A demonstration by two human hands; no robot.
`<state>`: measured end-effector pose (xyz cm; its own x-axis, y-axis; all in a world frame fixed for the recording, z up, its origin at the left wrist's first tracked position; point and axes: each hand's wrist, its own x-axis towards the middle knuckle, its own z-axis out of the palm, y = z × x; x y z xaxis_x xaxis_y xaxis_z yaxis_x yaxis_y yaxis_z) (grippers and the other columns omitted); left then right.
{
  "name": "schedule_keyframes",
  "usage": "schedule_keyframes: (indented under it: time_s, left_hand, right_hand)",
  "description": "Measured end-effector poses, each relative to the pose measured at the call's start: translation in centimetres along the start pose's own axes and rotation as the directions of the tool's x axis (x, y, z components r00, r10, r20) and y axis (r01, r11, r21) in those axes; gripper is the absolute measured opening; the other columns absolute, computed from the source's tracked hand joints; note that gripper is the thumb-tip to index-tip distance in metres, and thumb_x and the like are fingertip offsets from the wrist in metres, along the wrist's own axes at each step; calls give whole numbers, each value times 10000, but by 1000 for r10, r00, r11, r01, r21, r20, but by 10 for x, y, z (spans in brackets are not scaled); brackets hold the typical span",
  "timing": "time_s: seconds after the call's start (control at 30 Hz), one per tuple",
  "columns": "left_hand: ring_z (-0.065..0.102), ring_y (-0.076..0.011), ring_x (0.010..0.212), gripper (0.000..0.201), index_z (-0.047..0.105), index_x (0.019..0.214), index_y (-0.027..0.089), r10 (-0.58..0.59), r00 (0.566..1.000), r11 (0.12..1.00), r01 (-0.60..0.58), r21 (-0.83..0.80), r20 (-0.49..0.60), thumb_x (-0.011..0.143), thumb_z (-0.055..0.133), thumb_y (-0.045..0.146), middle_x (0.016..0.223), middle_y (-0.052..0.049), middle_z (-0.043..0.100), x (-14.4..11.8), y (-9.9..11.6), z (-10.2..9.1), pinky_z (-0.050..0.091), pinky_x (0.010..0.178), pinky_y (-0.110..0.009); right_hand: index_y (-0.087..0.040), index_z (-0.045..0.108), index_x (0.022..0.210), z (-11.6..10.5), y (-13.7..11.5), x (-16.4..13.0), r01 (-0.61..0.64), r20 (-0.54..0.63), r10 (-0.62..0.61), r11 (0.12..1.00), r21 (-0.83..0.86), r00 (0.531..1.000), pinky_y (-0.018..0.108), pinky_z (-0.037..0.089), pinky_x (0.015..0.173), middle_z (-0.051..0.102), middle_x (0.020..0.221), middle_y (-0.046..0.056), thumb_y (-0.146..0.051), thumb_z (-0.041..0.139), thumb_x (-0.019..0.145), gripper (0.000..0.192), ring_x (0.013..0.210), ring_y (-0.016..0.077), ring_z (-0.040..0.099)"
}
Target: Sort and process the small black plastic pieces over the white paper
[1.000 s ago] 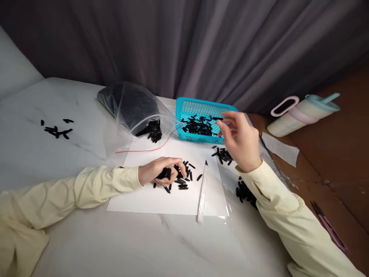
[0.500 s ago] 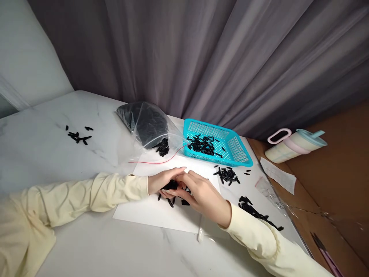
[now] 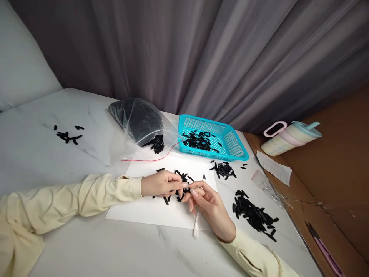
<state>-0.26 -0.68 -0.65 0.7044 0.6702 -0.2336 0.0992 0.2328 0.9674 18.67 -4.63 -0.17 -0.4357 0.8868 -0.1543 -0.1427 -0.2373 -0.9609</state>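
Hands meet over a white sheet of paper (image 3: 150, 209) that lies on the marble table (image 3: 95, 250), probably because the small black pieces (image 3: 180, 181) are easier to see against white. The left hand (image 3: 160, 184) rests on the sheet with fingers curled around a few of these pieces, holding them ready at the fingertips. The right hand (image 3: 209, 204) grips a thin white knife (image 3: 197, 219) like a pen, its dark tip (image 3: 204, 177) pointing away from the person and close to the left fingertips; whether the blade touches a piece I cannot tell, the view is too small there.

More black pieces are sorted in separate places: a heap (image 3: 253, 215) to the right of the sheet, a smaller group (image 3: 223, 170) near the turquoise basket (image 3: 236, 148), which itself holds some, and a few far on the left (image 3: 67, 135). An open plastic bag (image 3: 138, 119) lies behind the sheet, its mouth toward the work place so pieces can be reached easily.
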Motion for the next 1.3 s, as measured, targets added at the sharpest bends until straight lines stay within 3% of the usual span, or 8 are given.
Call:
schedule_keyframes:
  time_s: [0.27,0.73,1.3]
  left_hand:
    - [211,-31,337,461,470,659,153,-43,998,997,40,63,39,774,501,598,389,113,268,-2,2,0,166,339,-168]
    - [239,-40,373,466,445,627,155,-54,997,990,45,136,61,812,442,583,427,90,288,-4,8,1,181,368,-189]
    - [257,-23,373,393,465,711,141,-60,993,997,56,43,98,818,490,518,496,86,375,-4,7,-2,178,360,-180]
  right_hand:
    - [-193,490,914,-1,4,2,-9,74,2,995,99,997,289,407,579,658,808,44,-343,552,863,170,585,126,548]
    - [-192,457,916,-3,3,3,-25,135,13,996,85,991,265,414,537,671,820,54,-374,547,866,209,574,121,560]
    - [-171,511,870,-5,6,5,-24,150,7,993,112,989,244,449,469,692,795,53,-326,577,851,170,496,106,593]
